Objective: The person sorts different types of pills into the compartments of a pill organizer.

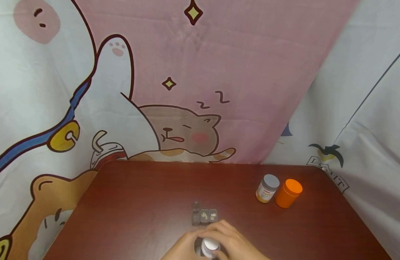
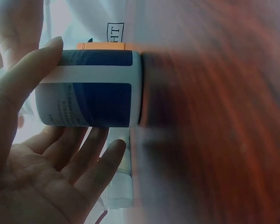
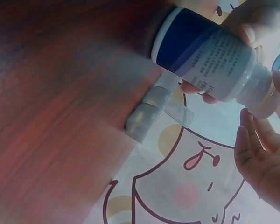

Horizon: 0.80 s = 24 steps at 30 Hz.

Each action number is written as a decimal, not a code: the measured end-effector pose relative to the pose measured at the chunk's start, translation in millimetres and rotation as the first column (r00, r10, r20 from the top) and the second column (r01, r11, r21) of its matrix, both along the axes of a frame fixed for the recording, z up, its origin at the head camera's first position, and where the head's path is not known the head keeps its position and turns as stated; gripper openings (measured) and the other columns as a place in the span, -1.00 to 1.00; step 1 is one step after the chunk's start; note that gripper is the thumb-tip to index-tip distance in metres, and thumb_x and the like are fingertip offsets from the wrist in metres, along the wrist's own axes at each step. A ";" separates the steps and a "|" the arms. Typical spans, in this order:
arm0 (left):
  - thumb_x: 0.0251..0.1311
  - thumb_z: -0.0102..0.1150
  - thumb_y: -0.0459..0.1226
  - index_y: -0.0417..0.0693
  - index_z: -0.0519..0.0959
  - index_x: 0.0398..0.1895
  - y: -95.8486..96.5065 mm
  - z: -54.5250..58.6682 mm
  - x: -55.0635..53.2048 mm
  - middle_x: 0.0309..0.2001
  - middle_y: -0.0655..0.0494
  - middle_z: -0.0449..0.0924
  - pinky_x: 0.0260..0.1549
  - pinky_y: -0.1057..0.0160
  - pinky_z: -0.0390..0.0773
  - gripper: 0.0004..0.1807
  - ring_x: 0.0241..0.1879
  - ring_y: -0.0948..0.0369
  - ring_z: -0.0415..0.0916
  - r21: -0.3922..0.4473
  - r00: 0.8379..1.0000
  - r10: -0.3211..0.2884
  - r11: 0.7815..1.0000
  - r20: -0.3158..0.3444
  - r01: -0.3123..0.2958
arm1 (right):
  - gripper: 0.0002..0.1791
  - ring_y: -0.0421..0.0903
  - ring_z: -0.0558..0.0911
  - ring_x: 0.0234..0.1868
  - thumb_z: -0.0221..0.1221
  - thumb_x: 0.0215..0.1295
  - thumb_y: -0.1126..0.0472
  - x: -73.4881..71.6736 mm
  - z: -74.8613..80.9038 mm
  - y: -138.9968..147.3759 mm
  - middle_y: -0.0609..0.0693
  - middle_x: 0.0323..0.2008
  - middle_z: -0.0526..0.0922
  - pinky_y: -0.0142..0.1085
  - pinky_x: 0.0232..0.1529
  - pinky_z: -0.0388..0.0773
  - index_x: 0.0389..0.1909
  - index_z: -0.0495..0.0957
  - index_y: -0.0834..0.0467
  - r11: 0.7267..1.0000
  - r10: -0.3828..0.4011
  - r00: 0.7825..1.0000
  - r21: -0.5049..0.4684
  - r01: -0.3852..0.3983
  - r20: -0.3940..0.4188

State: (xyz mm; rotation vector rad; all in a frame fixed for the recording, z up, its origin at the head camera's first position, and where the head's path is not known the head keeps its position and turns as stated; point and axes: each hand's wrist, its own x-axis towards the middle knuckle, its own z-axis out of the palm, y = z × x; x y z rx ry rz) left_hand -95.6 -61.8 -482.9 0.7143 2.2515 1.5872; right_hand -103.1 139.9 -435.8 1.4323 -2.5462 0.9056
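Note:
A white pill bottle [image 2: 100,105] with a blue and white label stands upright near the table's front edge. My left hand [image 1: 185,245] grips its body, thumb on one side and fingers on the other. Around the white cap [image 3: 267,101], at the top of the bottle's neck, my right hand [image 1: 233,240] curls its thumb and fingertips. Just beyond the hands lies a small translucent pill organizer [image 1: 204,218]. Its leftmost lid [image 1: 196,205] is raised, while the other lids lie flat with pale pills showing under them.
At the right back of the dark red-brown table [image 1: 138,202] stand a grey-capped bottle [image 1: 266,190] with a white and yellow label and, close beside it, an orange jar [image 1: 286,196]. A printed cloth [image 1: 251,72] hangs behind the table and along its sides.

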 end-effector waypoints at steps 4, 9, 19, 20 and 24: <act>-0.11 0.36 0.07 0.34 0.47 0.09 0.7 -0.1 -0.4 -0.09 0.39 0.64 0.01 -0.05 0.53 -0.41 -0.11 0.37 0.52 -0.007 1.000 -0.004 1.000 -0.002 0.004 | -0.30 -0.24 0.43 0.01 0.24 -0.01 0.36 1.0 5.0 2.7 -0.16 0.05 0.52 -0.16 -0.09 0.60 0.22 0.38 -0.11 1.000 -0.014 1.000 -0.002 0.014 -0.016; -0.15 0.40 0.05 0.33 0.53 0.03 0.3 -0.5 -3.8 -0.07 0.36 0.63 -0.01 0.06 0.55 -0.45 -0.08 0.35 0.51 -0.040 1.000 0.001 0.999 0.001 -0.001 | -0.45 -0.24 0.46 -0.03 0.26 0.10 0.27 3.3 10.5 14.8 -0.18 0.03 0.49 -0.15 -0.11 0.62 0.13 0.45 -0.13 0.998 -0.064 0.996 0.016 0.063 0.066; -0.23 0.48 -0.14 -0.03 0.55 0.00 -1.3 -4.5 -5.3 -0.11 0.19 0.67 -0.05 0.13 0.57 -0.40 -0.10 0.32 0.51 -0.059 0.992 0.001 0.998 -0.129 -0.008 | -0.48 -0.26 0.49 -0.15 0.37 -0.10 0.31 7.2 -1.4 64.5 -0.22 -0.10 0.46 -0.21 -0.24 0.68 -0.14 0.36 -0.09 0.976 -0.215 0.969 0.007 0.216 0.119; -0.23 0.49 -0.15 -0.04 0.55 0.01 -1.4 -4.7 -5.1 -0.12 0.18 0.67 -0.05 0.13 0.57 -0.39 -0.11 0.32 0.51 -0.060 0.991 0.000 0.998 -0.137 -0.009 | -0.48 -0.26 0.49 -0.16 0.38 -0.12 0.31 7.3 -4.5 71.3 -0.21 -0.11 0.47 -0.22 -0.25 0.68 -0.16 0.36 -0.08 0.974 -0.228 0.966 0.021 0.227 0.120; -0.24 0.49 -0.17 -0.05 0.55 0.01 -1.3 -5.3 -5.4 -0.11 0.20 0.67 -0.03 0.12 0.56 -0.38 -0.10 0.33 0.51 -0.068 0.991 0.005 0.998 -0.132 -0.014 | -0.52 -0.24 0.48 -0.18 0.37 -0.14 0.35 4.5 -17.2 100.1 -0.11 -0.15 0.51 -0.25 -0.29 0.65 -0.18 0.44 -0.05 0.977 -0.208 0.971 0.064 0.202 0.115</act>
